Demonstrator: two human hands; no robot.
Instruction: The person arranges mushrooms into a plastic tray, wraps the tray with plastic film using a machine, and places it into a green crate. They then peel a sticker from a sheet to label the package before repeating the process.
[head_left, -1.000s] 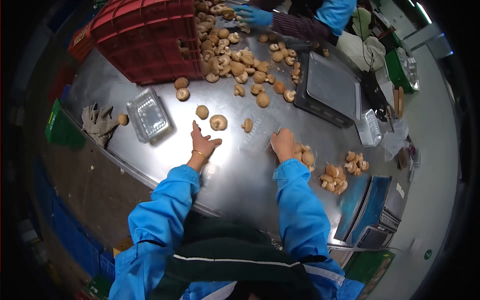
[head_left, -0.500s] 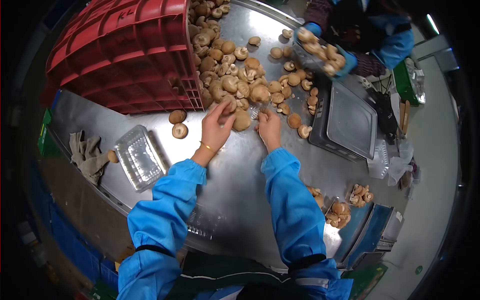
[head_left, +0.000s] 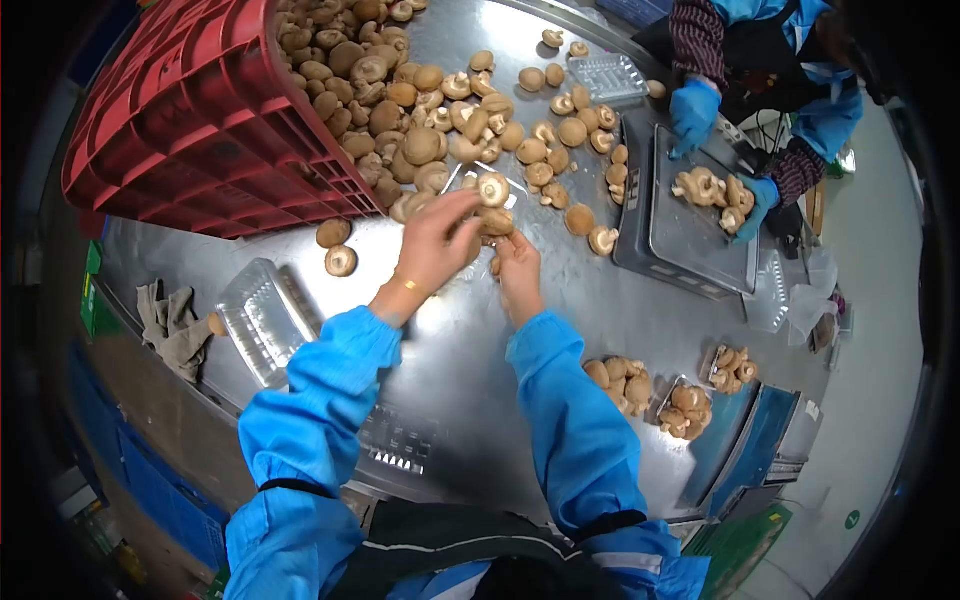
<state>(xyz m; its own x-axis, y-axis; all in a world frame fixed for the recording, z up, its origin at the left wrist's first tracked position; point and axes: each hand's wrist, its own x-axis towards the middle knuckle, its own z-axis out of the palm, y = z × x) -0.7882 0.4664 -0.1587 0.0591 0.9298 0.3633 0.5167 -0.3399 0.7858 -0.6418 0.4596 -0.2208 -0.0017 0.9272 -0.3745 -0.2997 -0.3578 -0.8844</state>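
- Left hand (head_left: 437, 245): raised at the near edge of the mushroom pile (head_left: 430, 110), fingers bent toward a pale-capped mushroom (head_left: 493, 188). Whether it grips anything cannot be told.
- Right hand (head_left: 518, 270): fingertips pinched on a brown mushroom (head_left: 497, 222), held just beside the left hand, above the steel table (head_left: 470, 330).
- Pile: spills from a tipped red crate (head_left: 190, 130).
- Empty clear tray (head_left: 262, 318) and grey gloves (head_left: 172, 318): lying on the table left of the person's sleeves.
- Opposite side: a co-worker's blue-gloved hands (head_left: 693, 112) at a scale (head_left: 700, 250) bearing a few mushrooms.
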